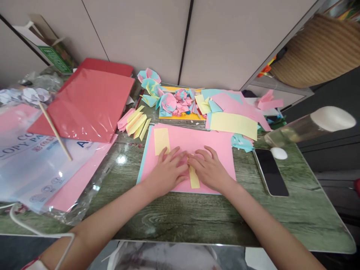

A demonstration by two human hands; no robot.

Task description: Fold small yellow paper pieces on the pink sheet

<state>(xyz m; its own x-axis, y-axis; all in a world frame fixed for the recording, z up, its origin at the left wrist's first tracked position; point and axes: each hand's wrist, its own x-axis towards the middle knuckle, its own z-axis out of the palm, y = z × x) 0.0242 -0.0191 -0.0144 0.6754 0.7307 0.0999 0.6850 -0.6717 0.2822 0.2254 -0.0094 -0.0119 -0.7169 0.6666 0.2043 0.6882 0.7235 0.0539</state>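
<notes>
A narrow yellow paper strip [194,179] lies on the pink paper sheets [194,137], its upper part covered by fingers. My right hand [210,170] holds the top of this strip, with its index and thumb side pressed close there. Just left of it, my left hand [168,171] rests on the pink sheet with its fingers spread, the fingertips close to the strip's upper end. Whether they touch it I cannot tell. A wider yellow paper piece [161,138] lies flat above my left hand. Light blue paper shows beneath the pink sheets.
Folded paper strips [136,122] and paper flowers [168,103] lie behind the sheets. Loose coloured paper [233,125] is at the back right. A phone [270,172] and a tumbler [309,125] stand to the right. Red folders [90,101], a plastic paper pack [42,161] and a wooden stick [56,131] lie left.
</notes>
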